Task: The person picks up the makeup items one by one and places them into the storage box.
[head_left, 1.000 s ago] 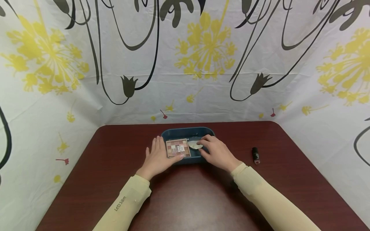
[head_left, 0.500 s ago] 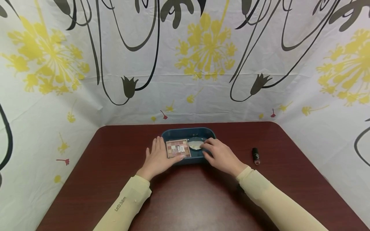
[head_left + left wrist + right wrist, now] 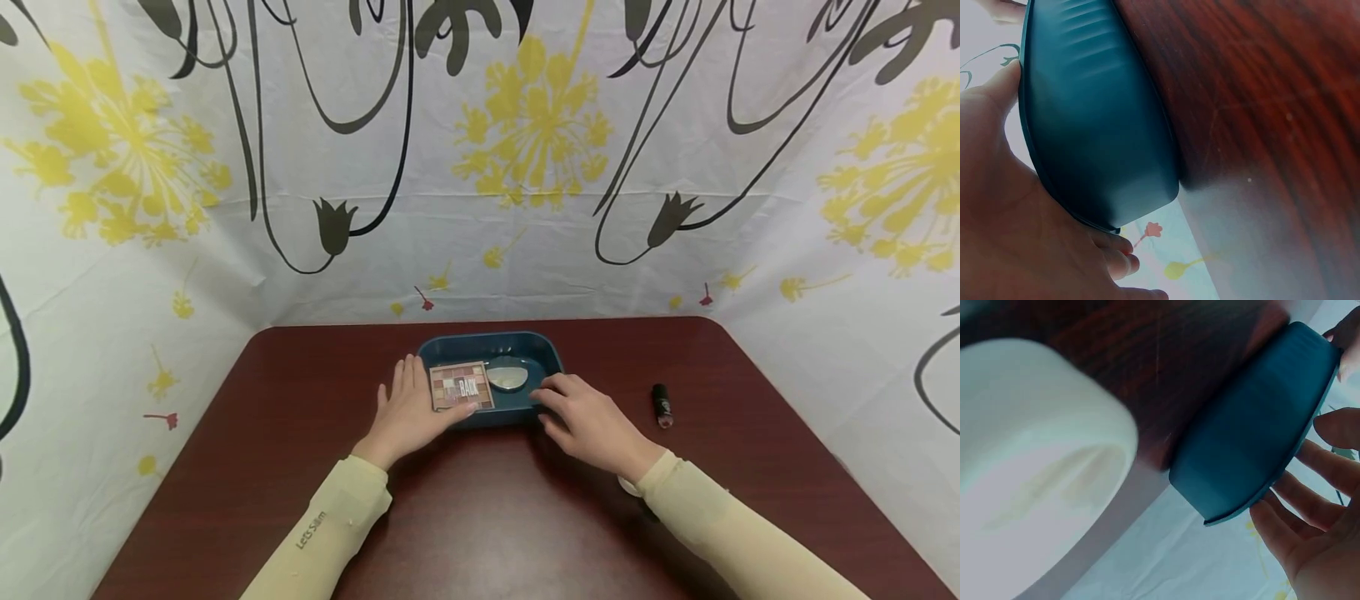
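A dark teal tray (image 3: 487, 342) sits on the table, holding an eyeshadow palette (image 3: 461, 386) on its left side and a round, pale, shiny disc (image 3: 508, 379) beside it. My left hand (image 3: 411, 421) lies along the tray's left end with fingers straight, its thumb reaching over the front rim by the palette. At the right front corner my right hand (image 3: 588, 421) has its fingertips at the rim, fingers loosely bent and holding nothing. The right wrist view shows those fingers (image 3: 1300, 506) spread along the tray's edge.
A small black tube with a pinkish end (image 3: 662, 406) lies right of the tray. A white rounded object (image 3: 630, 486) shows partly behind my right wrist, and large in the right wrist view. Patterned white cloth (image 3: 465, 250) hangs behind the table (image 3: 502, 533).
My right hand has drawn back rightward from the round disc to the tray's right rim. The disc stays in the tray, and the white object by the right wrist has come into view.
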Motion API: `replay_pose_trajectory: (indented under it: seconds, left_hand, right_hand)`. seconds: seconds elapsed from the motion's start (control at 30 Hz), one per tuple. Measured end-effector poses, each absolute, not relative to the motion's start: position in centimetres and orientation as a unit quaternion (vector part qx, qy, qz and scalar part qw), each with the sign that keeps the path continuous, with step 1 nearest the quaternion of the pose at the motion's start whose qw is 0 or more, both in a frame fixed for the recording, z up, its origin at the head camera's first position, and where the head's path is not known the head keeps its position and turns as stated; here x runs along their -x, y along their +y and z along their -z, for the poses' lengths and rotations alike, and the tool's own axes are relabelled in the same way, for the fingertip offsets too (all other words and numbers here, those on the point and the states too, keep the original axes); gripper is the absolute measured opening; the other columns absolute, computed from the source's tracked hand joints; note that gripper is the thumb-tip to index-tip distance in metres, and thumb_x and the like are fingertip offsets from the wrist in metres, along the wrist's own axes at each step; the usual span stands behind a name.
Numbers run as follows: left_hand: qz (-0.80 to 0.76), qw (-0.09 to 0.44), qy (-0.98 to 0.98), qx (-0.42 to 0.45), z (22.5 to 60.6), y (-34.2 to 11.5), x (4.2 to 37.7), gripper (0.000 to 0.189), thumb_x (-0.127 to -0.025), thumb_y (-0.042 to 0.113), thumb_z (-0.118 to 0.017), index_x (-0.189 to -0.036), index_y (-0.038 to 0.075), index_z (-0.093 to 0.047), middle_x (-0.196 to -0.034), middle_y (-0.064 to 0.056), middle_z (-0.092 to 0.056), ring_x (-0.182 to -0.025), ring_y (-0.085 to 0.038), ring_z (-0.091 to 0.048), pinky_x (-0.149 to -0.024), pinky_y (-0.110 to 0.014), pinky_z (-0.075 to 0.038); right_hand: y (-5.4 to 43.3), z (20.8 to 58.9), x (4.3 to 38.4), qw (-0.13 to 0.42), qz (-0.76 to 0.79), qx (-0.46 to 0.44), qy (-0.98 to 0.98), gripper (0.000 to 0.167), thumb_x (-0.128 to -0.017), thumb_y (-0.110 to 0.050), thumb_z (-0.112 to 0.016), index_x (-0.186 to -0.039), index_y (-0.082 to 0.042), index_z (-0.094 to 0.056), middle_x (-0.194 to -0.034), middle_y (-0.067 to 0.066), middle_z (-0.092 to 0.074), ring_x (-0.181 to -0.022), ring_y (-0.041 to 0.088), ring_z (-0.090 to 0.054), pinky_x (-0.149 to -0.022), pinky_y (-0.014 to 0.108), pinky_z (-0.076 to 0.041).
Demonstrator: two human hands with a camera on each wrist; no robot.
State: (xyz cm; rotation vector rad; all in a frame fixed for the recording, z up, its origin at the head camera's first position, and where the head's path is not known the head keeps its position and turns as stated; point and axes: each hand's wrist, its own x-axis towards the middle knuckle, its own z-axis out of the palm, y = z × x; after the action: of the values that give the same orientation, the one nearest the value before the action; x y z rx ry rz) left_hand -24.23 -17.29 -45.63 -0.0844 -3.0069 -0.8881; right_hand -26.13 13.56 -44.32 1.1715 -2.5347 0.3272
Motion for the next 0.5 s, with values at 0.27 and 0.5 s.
replay_pose_trajectory:
  seconds: [0.27, 0.5]
  left_hand:
    - [0.286, 0.006, -0.958, 0.028, 45.4, -17.4, 24.0, 0.132, -0.075, 0.086, -0.058, -0.16, 0.001, -0.005, -0.167, -0.02, -0.003, -0.153, -0.037, 0.0, -0.113, -0.071, -0.006]
    - [0.288, 0.0, -0.957, 0.026, 45.5, -17.3, 24.2, 0.131, -0.076, 0.086, -0.057, -0.161, 0.002, -0.004, -0.167, -0.018, -0.001, -0.153, -0.035, 0.001, -0.114, -0.069, -0.005]
  right_hand:
    - [14.7, 44.1, 25.0, 0.169, -0.105, -0.416, -0.887, 0.038, -0.092, -0.024, -0.073, -0.128, -0.015, -0.068, -0.124, 0.002, -0.058, -0.115, 0.018, -0.054, -0.076, 0.035, -0.057]
    - [15.9, 44.0, 24.2, 0.169, -0.094, -0.415, -0.889, 0.04, -0.091, -0.026, -0.074, -0.13, -0.018, -0.066, -0.127, 0.001, -0.058, -0.116, 0.016, -0.053, -0.072, 0.033, -0.057]
